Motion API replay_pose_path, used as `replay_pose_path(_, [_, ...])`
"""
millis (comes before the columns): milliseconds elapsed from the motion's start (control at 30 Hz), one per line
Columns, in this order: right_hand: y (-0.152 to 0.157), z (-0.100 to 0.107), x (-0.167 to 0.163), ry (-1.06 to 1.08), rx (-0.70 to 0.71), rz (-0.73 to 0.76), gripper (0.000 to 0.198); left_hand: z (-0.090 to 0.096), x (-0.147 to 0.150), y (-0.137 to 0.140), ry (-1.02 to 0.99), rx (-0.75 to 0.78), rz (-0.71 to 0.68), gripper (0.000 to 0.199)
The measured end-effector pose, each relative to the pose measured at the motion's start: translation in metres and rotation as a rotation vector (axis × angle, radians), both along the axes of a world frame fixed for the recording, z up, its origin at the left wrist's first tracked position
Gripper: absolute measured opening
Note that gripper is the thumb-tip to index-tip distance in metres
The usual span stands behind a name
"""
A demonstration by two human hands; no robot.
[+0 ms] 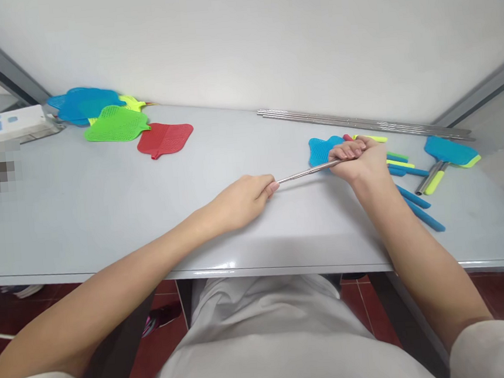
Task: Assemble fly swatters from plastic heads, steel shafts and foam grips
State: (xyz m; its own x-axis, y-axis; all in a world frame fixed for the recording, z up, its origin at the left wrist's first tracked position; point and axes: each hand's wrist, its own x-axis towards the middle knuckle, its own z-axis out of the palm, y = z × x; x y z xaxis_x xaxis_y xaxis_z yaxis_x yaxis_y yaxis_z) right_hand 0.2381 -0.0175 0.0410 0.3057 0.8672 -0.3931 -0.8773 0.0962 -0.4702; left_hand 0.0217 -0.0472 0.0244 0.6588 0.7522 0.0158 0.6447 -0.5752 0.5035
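Observation:
A thin silver telescopic rod (303, 173) runs between my two hands above the table, tilted up to the right. My left hand (250, 198) is closed in a pinch on its left end. Fingers of my right hand (357, 159) wrap round the thicker right end, palm up. Just behind the right hand lies a blue fly swatter head (321, 150), partly covered by it. Blue handle sleeves (424, 212) lie to the right of that wrist, with green and yellow ones (397, 156) among them.
Several silver rods (361, 123) lie along the back wall. Blue, yellow and green swatter heads (116, 124) are piled at the back left, beside a red one (168, 138). An assembled-looking blue swatter (449, 151) rests at right. A white power strip (8, 127) sits far left.

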Motion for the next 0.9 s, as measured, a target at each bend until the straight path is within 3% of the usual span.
replay_pose_path(267, [-0.003,-0.003,-0.008,0.007,0.05,-0.026,0.027,-0.004,0.0,0.001,0.027,0.001,0.007,0.032])
replay_pose_path(633, [-0.015,0.003,-0.025,-0.158,0.175,-0.07,0.034,-0.004,0.004,-0.001,0.084,-0.052,0.04,0.032])
replay_pose_path(900, [-0.016,0.002,-0.031,-0.113,0.175,-0.066,0.036,-0.004,0.004,-0.002,0.116,-0.05,0.051,0.035])
